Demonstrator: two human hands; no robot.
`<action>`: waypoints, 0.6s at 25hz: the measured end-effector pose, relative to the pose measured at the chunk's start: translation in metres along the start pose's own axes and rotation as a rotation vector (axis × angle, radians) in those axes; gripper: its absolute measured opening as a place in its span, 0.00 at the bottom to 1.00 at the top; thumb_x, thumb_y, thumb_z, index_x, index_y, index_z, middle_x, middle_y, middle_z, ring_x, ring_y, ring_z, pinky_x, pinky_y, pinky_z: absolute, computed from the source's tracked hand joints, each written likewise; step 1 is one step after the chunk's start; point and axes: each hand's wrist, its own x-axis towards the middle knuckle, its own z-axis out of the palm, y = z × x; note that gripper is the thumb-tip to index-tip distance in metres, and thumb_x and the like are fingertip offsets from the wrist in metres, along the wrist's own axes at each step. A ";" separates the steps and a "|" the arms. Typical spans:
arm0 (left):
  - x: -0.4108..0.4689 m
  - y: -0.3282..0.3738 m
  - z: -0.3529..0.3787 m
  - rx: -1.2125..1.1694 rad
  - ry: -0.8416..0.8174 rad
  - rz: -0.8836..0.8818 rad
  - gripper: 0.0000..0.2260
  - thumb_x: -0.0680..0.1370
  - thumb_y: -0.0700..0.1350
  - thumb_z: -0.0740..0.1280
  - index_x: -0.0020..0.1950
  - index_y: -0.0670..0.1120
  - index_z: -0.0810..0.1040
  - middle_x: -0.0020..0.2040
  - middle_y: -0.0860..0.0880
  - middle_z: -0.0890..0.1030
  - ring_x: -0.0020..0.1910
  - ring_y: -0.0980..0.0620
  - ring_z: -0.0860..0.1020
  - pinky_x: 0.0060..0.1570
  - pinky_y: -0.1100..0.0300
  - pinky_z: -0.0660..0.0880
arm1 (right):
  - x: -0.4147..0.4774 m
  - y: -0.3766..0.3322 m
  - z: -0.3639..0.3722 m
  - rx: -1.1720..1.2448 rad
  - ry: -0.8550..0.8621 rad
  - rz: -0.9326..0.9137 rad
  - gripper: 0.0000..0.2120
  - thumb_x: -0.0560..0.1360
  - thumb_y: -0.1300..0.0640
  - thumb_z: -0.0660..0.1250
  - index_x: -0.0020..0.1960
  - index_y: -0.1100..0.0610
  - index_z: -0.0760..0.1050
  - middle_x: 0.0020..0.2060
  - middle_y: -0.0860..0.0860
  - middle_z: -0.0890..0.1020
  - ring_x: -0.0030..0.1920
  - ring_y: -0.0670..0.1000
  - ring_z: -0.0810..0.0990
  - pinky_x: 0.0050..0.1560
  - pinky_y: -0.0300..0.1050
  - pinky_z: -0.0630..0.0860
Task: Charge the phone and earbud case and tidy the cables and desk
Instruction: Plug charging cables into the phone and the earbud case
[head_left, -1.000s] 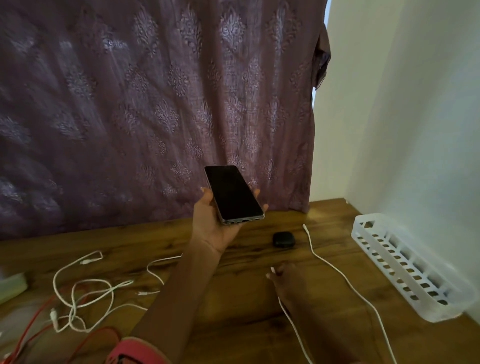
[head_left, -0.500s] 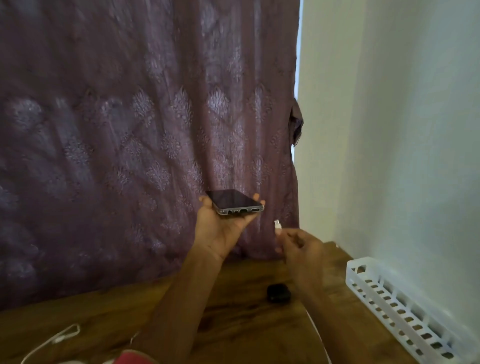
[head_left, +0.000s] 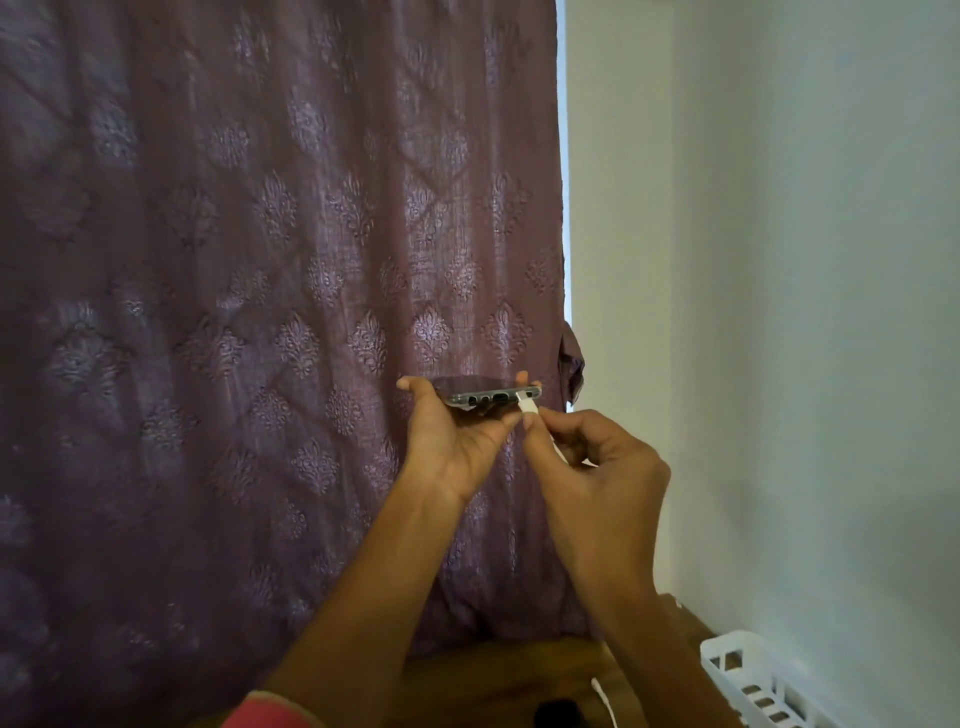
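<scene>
My left hand holds the phone up in front of the curtain, flat, with its bottom edge and ports facing me. My right hand pinches the white plug of a charging cable, its tip touching the right part of the phone's bottom edge, beside the port. More of the white cable lies on the wooden desk at the bottom of the view. The black earbud case shows partly at the bottom edge.
A purple patterned curtain fills the left and middle. A white wall stands on the right. A white slotted plastic tray sits on the desk against the wall, at bottom right.
The view has tilted upward, so most of the desk has dropped out of sight. My right hand has brought the white plug from apart up against the phone's bottom edge.
</scene>
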 end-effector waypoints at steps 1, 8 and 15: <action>-0.001 -0.001 0.002 0.029 -0.009 -0.002 0.40 0.74 0.68 0.50 0.72 0.37 0.57 0.67 0.32 0.68 0.58 0.34 0.75 0.45 0.39 0.74 | 0.000 -0.001 0.001 -0.031 -0.001 -0.028 0.03 0.70 0.61 0.72 0.42 0.54 0.82 0.31 0.36 0.79 0.36 0.36 0.78 0.35 0.25 0.72; -0.006 -0.005 0.006 0.075 -0.027 -0.025 0.42 0.72 0.70 0.49 0.70 0.36 0.60 0.65 0.32 0.70 0.60 0.36 0.74 0.62 0.41 0.69 | 0.004 -0.007 0.002 -0.120 -0.009 -0.106 0.03 0.68 0.63 0.73 0.43 0.59 0.83 0.31 0.41 0.79 0.39 0.40 0.79 0.37 0.24 0.72; -0.016 -0.007 0.008 0.109 -0.033 -0.029 0.42 0.73 0.70 0.48 0.68 0.35 0.63 0.61 0.31 0.73 0.56 0.35 0.75 0.67 0.40 0.64 | 0.006 -0.019 -0.003 -0.161 -0.093 -0.031 0.04 0.70 0.60 0.72 0.44 0.58 0.83 0.29 0.36 0.77 0.34 0.34 0.78 0.37 0.24 0.72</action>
